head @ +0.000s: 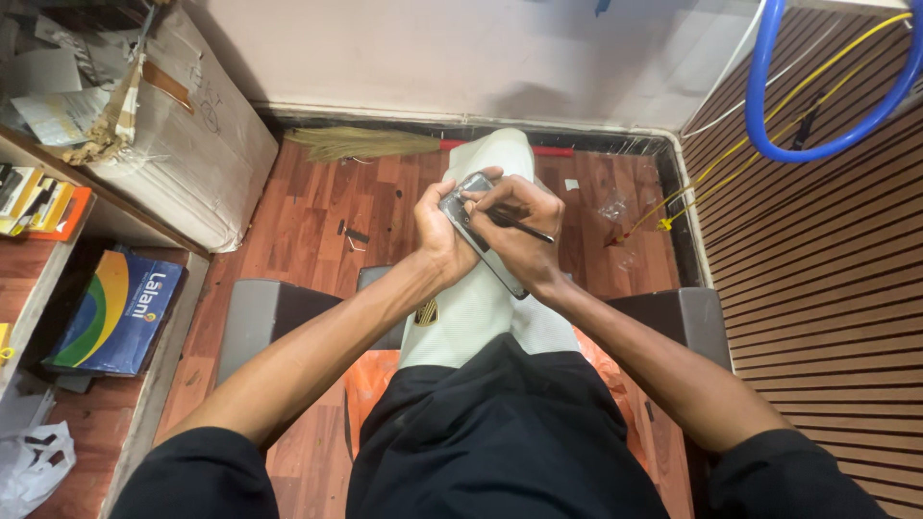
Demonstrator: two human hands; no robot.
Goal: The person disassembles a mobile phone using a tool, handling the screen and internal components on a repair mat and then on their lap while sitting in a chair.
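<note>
A large box (pixel 192 144) wrapped in pale sacking leans against the far left wall, its contents hidden; paper scraps lie on top. Left shelves (pixel 48 279) hold a blue and yellow flat carton (pixel 120 312) and orange packets (pixel 43 207). The floor (pixel 308 211) is glossy red-brown wood planks; a straw broom (pixel 365 142) lies along the far white wall. Ribbed brown panelling (pixel 817 250) on the right carries a blue hose (pixel 827 115) and yellow cable (pixel 731 159). Above the lap, the left hand (pixel 444 235) grips a dark, glossy phone (pixel 476 231); the right hand (pixel 519 235) pinches a thin black tool (pixel 524 228) against it.
</note>
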